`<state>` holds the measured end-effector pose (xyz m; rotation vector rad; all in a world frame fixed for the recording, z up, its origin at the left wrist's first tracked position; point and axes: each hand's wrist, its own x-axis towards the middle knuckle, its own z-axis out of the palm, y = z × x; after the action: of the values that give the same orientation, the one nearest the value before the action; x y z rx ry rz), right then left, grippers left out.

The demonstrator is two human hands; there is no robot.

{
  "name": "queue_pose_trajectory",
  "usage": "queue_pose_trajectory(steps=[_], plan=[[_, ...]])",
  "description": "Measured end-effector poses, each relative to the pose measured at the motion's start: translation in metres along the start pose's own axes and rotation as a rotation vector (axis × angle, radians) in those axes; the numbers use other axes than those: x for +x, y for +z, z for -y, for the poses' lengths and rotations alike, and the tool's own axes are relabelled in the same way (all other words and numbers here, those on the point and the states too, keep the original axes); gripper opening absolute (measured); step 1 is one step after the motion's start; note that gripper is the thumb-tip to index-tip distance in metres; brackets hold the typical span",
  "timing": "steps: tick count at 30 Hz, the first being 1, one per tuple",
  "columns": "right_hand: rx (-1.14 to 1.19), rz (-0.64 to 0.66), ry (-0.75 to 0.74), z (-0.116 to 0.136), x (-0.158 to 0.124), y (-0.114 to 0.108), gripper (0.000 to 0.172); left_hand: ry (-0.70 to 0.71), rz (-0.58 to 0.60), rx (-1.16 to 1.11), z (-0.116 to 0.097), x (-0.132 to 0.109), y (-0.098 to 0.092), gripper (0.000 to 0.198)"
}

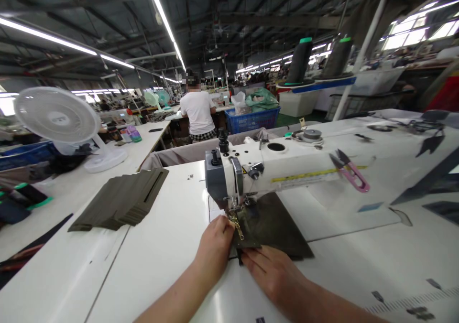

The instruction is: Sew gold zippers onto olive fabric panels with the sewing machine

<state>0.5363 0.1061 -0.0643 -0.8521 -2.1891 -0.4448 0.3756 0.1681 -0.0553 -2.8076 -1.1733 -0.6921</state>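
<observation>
Our left hand (214, 242) pinched the dark panel (278, 225) beside its brass pull (238, 227); our right hand (275, 271) held its near edge

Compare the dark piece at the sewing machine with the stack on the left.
The dark piece lies partly under the sewing machine; the stack sits apart.
The left hand and right hand are at the dark piece; neither touches the stack.
The dark piece shows a broad face; the stack shows many layered edges.
Both look dark olive.
</observation>
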Motion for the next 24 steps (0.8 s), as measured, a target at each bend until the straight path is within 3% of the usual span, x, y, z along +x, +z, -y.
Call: queue_pose_trajectory(steps=[5,8,13,15,17,18,20,22,24], plan=[[0.071,-0.028,0.06,-0.001,-0.003,0.0,0.031,-0.048,0.015,0.017,-0.003,-0.001,-0.002,0.016],[0.112,-0.031,0.167,-0.003,-0.004,-0.003,0.025,-0.052,0.043,0.043,-0.007,-0.007,-0.005,0.028],[-0.039,0.144,0.411,-0.015,0.009,0.001,0.026,-0.103,0.015,0.004,-0.013,-0.015,-0.011,0.049],[0.017,0.241,0.433,-0.023,0.019,0.005,0.019,-0.176,-0.015,-0.017,-0.014,-0.015,-0.017,0.044],[0.11,0.287,0.405,-0.032,0.027,0.008,0.013,-0.266,-0.032,-0.008,-0.015,-0.016,-0.023,0.026],[0.148,0.293,0.39,-0.037,0.03,0.009,0.016,-0.309,-0.034,-0.001,-0.016,-0.017,-0.025,0.018],[0.184,0.286,0.391,-0.044,0.033,0.01,0.023,-0.358,-0.024,-0.008,-0.019,-0.021,-0.029,0.023],[0.208,0.274,0.416,-0.048,0.033,0.012,0.022,-0.283,-0.057,-0.056,-0.022,-0.025,-0.029,0.02],[0.227,0.268,0.453,-0.051,0.033,0.016,0.017,-0.084,-0.094,-0.104,-0.025,-0.027,-0.028,0.009]])
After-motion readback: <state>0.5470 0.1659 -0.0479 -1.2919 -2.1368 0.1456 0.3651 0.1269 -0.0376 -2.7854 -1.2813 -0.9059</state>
